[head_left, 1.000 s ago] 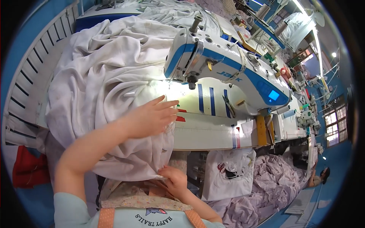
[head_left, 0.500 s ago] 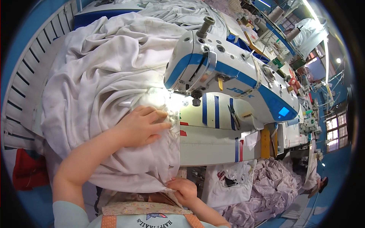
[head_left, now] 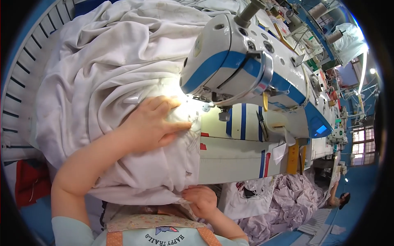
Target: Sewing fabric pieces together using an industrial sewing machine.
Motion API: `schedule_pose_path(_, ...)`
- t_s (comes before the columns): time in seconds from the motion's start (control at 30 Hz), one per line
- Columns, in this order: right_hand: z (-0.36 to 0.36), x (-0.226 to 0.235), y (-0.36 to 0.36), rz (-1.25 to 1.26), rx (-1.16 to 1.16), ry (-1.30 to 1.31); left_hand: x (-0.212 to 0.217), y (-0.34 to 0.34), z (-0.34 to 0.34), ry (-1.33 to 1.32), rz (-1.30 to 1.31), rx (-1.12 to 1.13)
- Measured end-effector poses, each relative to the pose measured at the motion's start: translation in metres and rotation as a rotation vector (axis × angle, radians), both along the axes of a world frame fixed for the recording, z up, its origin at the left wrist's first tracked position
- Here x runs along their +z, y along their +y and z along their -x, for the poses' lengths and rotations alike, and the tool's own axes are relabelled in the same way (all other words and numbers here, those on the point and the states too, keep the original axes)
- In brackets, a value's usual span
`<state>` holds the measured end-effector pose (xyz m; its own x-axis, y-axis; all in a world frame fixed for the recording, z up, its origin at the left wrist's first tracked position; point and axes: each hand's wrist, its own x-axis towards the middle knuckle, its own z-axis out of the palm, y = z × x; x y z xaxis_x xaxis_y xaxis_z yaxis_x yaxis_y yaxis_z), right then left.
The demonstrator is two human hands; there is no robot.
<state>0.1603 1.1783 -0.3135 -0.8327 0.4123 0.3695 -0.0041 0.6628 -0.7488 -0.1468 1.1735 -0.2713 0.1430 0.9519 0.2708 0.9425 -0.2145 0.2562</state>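
A large heap of white fabric (head_left: 123, 78) covers the left of the sewing table, its right edge running under the lit needle area of a white and blue sewing machine (head_left: 230, 61). My left hand (head_left: 158, 121) lies on this fabric just in front of the needle area, fingers stretched and apart, pressing the cloth flat near its edge. The needle itself is lost in the lamp's glare. Down at the near corner of the cloth, my right hand (head_left: 201, 200) has its fingers closed on the fabric's edge.
Small scissors or snips (head_left: 262, 125) rest under the machine's arm, near a yellow strip (head_left: 293, 158). Crumpled pale lilac cloth (head_left: 293, 197) is piled below the table at the right. A slatted white rail (head_left: 14, 98) bounds the left side. Another person (head_left: 338, 201) is far right.
My view has moved closer to the machine, which now looks larger. My left hand sits slightly nearer the needle area, its forefinger stretched further right. The right hand keeps its hold on the cloth.
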Motion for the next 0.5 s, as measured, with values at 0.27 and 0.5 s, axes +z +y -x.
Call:
schedule_pose_path(0.27,0.017,0.016,0.002,-0.078,0.022,0.049,0.003,0.026,0.025,-0.163,-0.041,-0.061)
schedule_pose_path(0.5,0.033,0.032,0.014,-0.174,0.031,0.070,-0.015,0.057,0.057,-0.094,-0.131,-0.028)
